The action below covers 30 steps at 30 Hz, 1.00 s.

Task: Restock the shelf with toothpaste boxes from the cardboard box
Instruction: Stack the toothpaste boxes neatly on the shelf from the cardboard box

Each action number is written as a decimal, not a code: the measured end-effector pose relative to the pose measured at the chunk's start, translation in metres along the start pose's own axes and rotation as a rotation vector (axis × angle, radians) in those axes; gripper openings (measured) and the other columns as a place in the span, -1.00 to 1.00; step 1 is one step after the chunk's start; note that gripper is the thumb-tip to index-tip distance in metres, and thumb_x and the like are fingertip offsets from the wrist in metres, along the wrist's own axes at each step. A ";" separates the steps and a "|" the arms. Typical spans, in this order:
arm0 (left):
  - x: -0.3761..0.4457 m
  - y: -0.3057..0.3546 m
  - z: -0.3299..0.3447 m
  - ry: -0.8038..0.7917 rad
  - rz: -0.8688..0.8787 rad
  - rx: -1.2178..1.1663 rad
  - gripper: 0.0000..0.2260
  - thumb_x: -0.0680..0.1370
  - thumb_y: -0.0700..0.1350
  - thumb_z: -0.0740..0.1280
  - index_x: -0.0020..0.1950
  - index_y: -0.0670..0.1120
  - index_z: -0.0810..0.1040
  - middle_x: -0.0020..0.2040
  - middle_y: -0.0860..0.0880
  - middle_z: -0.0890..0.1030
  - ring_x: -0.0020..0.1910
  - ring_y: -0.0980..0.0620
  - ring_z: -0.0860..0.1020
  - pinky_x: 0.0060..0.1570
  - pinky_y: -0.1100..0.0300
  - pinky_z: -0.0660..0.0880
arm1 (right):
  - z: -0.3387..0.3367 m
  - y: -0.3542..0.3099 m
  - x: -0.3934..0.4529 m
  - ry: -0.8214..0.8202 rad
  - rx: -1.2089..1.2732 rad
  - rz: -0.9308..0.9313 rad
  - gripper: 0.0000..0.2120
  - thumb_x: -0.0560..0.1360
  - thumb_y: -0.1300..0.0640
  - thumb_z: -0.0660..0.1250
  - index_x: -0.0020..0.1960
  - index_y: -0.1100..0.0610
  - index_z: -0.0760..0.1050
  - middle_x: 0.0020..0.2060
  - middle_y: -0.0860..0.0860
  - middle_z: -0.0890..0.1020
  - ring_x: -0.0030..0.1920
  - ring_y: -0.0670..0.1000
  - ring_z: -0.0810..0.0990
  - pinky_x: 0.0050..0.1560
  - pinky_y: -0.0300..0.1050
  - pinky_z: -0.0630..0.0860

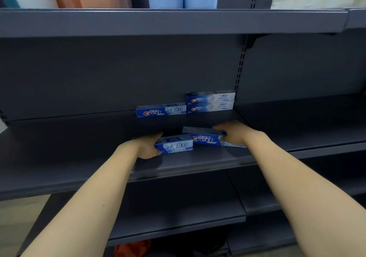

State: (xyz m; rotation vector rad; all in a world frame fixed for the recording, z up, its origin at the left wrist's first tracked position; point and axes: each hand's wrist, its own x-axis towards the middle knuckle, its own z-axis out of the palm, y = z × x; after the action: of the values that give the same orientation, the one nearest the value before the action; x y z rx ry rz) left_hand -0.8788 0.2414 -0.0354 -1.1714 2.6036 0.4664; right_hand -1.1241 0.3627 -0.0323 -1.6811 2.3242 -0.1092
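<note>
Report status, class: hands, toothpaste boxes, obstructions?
Left hand grips blue Crest box; right hand grips second Crest box. Three boxes at shelf back. Nothing blocking.

Dark grey shelf (79, 138), blue toothpaste box (160, 110) at back, two paler boxes (210, 102) stacked beside it

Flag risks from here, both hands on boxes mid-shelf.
1. The right hand holds a toothpaste box that sits tilted, apparently overlapping the box in the left hand; sliding both back could make them snag.
2. Both boxes sit near the shelf's front edge; a loose grip could drop one.
3. Pushing back hard might topple the two-high stack at the rear.
</note>
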 end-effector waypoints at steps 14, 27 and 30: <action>0.004 0.003 -0.015 0.025 -0.102 -0.052 -0.18 0.52 0.13 0.29 0.56 0.04 -0.21 0.57 0.02 -0.09 0.54 -0.05 0.00 0.49 0.01 0.04 | -0.036 0.009 0.022 -0.101 0.067 -0.010 -0.42 0.53 -0.06 0.30 0.49 0.05 0.23 0.41 0.03 0.40 0.38 0.04 0.39 0.42 -0.09 0.29; -0.004 -0.019 -0.012 0.070 -0.086 0.017 -0.15 0.50 0.14 0.34 0.56 -0.03 -0.15 0.57 -0.03 0.01 0.52 -0.06 0.08 0.44 0.09 0.13 | -0.023 -0.023 0.048 -0.020 -0.149 -0.115 -0.69 0.47 0.14 0.37 0.20 0.15 0.53 0.07 0.09 0.56 0.04 0.09 0.52 -0.10 -0.14 0.42; -0.007 -0.022 -0.010 0.119 -0.077 0.082 -0.09 0.49 0.19 0.32 0.55 -0.07 -0.25 0.57 -0.03 -0.14 0.54 -0.05 -0.07 0.47 0.07 0.01 | -0.023 -0.044 0.059 0.021 -0.104 -0.187 -0.68 0.47 0.19 0.35 0.22 0.13 0.54 0.12 0.09 0.58 0.10 0.10 0.53 -0.06 -0.16 0.40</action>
State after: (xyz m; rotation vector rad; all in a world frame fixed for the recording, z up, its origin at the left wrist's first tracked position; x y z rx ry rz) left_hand -0.8582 0.2288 -0.0277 -1.3033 2.6375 0.2801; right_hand -1.1065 0.2905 -0.0113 -1.9557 2.2176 -0.0434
